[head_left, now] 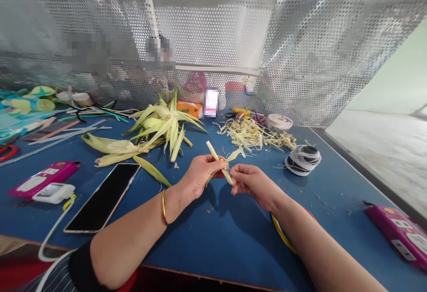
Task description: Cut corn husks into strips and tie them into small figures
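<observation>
My left hand (pixel 199 173) is closed around a pale folded strip of corn husk (pixel 217 160), which sticks up and away from my fingers. My right hand (pixel 251 182) pinches the near end of the same strip, fingertips almost touching my left thumb. Both hands hover just above the blue table (pixel 216 234). A pile of whole green-yellow husk leaves (pixel 160 127) lies beyond my left hand. A heap of shredded husk scraps (pixel 253 135) lies beyond my right hand.
A black phone (pixel 103 196) lies at front left beside a white power bank (pixel 53 192) and a pink case (pixel 43 177). A coil of black-and-white cord (pixel 303 158) and a tape roll (pixel 279 122) sit at right. Another pink case (pixel 400 234) lies at far right. Perforated metal screens (pixel 300 52) close the back.
</observation>
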Tool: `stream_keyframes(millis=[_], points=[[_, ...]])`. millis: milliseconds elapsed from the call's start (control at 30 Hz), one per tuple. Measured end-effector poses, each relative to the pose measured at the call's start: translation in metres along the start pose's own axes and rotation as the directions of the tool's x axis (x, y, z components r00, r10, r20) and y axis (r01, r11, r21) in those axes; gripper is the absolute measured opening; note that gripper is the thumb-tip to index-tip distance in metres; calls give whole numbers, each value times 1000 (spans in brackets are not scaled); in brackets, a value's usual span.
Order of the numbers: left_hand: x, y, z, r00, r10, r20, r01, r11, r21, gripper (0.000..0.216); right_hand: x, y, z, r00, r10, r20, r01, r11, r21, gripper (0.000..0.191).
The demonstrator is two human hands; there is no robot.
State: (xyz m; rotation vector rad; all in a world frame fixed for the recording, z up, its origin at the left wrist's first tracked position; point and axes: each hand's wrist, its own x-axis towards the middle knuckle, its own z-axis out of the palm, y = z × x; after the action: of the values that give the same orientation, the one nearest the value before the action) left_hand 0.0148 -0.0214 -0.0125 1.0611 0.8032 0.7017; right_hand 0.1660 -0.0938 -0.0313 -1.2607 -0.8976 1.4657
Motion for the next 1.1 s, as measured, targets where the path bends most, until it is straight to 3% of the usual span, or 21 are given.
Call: stream_keyframes(millis=[67,167,233,433,567,633,700,767,833,933,1000,1100], points=[[2,-1,-1,998,20,-58,-19,1000,9,24,-3,2,5,990,-137,-33,128,973,-190,19],[5,-4,-2,993,41,-108,-39,999,25,22,-5,3,8,942,-326,-73,247,827,-505,15],[7,-5,-3,991,45,-123,-42,999,26,21,-7,2,9,910,-406,-80,278,743,-609,16],[10,-5,-5,985,22,-170,-19,1000,19,22,-11,1,11,830,-549,-97,434,745,-507,19],[11,-8,-5,994,24,-110,-22,1000,18,24,-14,0,13,798,-602,29,531,679,-507,18],[10,-10,-4,995,32,-92,-31,999,17,24,-16,0,15,767,-624,150,555,528,-643,16],[9,-11,-3,995,25,-96,-23,999,24,23,-18,1,18,679,-654,334,589,213,-780,19],[7,-11,-1,995,15,-96,-10,999,49,19,-21,2,23,563,-631,534,603,-128,-788,23],[5,-12,0,997,14,-78,-6,996,91,16,-21,3,26,490,-597,635,595,-303,-744,26],[4,-13,2,999,13,-38,-7,989,145,15,-18,3,22,457,-675,579,570,-278,-774,23],[3,-14,2,1000,-11,5,10,985,173,17,-14,3,16,456,-738,496,527,-225,-819,20],[0,-15,5,995,-65,80,46,976,214,19,-7,5,7,476,-781,405,388,-226,-893,20]])
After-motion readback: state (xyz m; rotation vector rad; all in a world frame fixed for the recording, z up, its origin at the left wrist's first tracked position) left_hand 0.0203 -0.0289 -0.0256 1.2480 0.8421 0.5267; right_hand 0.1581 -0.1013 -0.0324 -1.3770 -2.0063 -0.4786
